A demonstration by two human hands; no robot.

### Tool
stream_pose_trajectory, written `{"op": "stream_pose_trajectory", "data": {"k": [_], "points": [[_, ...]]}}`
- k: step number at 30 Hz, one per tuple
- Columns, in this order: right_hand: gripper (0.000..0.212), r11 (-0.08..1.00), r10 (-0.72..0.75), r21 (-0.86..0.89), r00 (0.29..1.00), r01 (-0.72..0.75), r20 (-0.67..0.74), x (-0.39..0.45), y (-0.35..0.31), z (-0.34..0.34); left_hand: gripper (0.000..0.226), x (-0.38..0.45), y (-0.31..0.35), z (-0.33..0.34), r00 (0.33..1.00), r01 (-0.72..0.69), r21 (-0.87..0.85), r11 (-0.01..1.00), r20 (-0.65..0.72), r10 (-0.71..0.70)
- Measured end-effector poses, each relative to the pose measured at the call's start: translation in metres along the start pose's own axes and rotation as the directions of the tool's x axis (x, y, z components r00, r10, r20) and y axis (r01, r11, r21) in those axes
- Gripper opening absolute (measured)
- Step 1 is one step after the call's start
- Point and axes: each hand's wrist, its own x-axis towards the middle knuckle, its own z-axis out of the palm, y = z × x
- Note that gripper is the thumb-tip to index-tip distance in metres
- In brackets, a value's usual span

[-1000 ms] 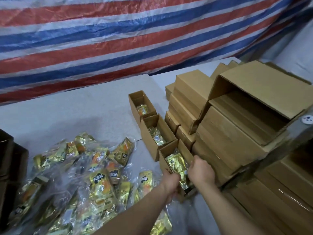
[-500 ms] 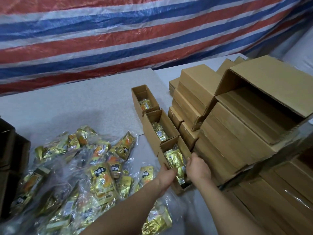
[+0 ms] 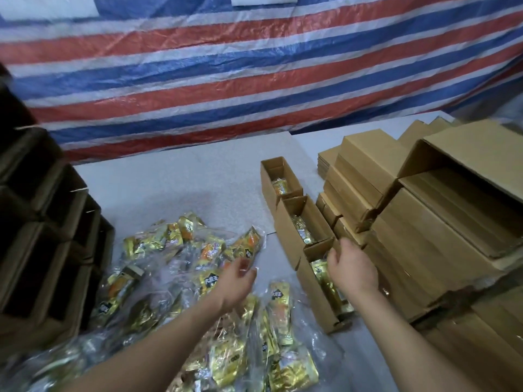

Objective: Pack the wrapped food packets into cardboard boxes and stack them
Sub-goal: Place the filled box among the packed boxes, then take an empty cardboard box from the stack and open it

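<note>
You are standing at a pale grey table (image 3: 158,190) whose top looks lightly speckled, and a striped tarp (image 3: 254,66) in red, blue and white hangs behind it as the back wall. Take the nearest open box (image 3: 317,292) as your landmark: it lies lengthwise away from you with a gold packet (image 3: 325,275) inside. Your right hand (image 3: 349,268) is over the far end of that box, fingers loosely curled and pointing at its far wall, gripping nothing that can be made out; whether the fingertips touch the cardboard is unclear. Your left hand (image 3: 236,281) hovers to the left of the box, fingers relaxed and spread, empty, above the heap of packets (image 3: 198,278) in gold and orange wrappers lying in clear plastic. Beyond the landmark box, in the same line, sit a second open box (image 3: 304,222) and a third open box (image 3: 280,179), each with a packet in it. Just to the right of the landmark box rises a stack of closed boxes (image 3: 359,179), and further right a large carton (image 3: 452,216) lies on its side with flat cardboard inside. Far to the left of the landmark box, at the table's edge, stand dark stacked boxes (image 3: 42,236) in shadow.
</note>
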Motion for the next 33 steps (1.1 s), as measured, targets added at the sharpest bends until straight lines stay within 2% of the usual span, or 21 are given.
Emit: {"op": "stream_pose_trajectory", "data": {"k": [5,9,12,14,18,21,24,29,31,33], "points": [[0.022,0.988,-0.105,0.112,0.994,0.103,0.012,-0.015,-0.068,-0.007,0.021,-0.034,-0.002,-0.055,0.972,-0.048,0.000,0.999,-0.230,0.046],[0.024,0.950,-0.271,0.188,0.958,0.249,0.098,-0.030,-0.128,-0.009,0.029,-0.067,0.003,-0.093,0.929,-0.069,-0.016,0.997,-0.366,0.059],[0.024,0.918,-0.365,0.207,0.925,0.339,0.107,-0.043,-0.173,-0.012,0.025,-0.090,0.000,-0.120,0.881,-0.102,-0.022,0.995,-0.467,0.081],[0.027,0.889,-0.411,0.264,0.906,0.375,0.099,-0.052,-0.203,-0.016,0.019,-0.104,0.000,-0.139,0.840,-0.128,-0.015,0.992,-0.533,0.101],[0.029,0.813,-0.514,0.350,0.856,0.466,0.053,-0.071,-0.263,-0.031,0.022,-0.135,0.005,-0.177,0.761,-0.158,0.032,0.987,-0.632,0.142],[0.026,0.749,-0.568,0.404,0.823,0.525,-0.017,-0.085,-0.301,-0.043,0.024,-0.157,0.011,-0.205,0.709,-0.188,0.078,0.979,-0.679,0.190],[0.031,0.705,-0.627,0.409,0.779,0.579,-0.022,-0.094,-0.338,-0.053,0.025,-0.175,0.020,-0.233,0.658,-0.230,0.132,0.964,-0.709,0.254],[0.056,0.593,-0.762,0.321,0.643,0.739,-0.074,-0.085,-0.405,-0.086,0.017,-0.183,0.055,-0.304,0.478,-0.260,0.315,0.913,-0.779,0.406],[0.065,0.552,-0.792,0.291,0.601,0.782,-0.112,-0.076,-0.434,-0.103,0.016,-0.177,0.071,-0.339,0.354,-0.231,0.410,0.882,-0.809,0.468],[0.071,0.549,-0.788,0.275,0.598,0.790,-0.145,-0.065,-0.461,-0.119,0.019,-0.166,0.085,-0.374,0.222,-0.117,0.514,0.850,-0.820,0.527]]}}
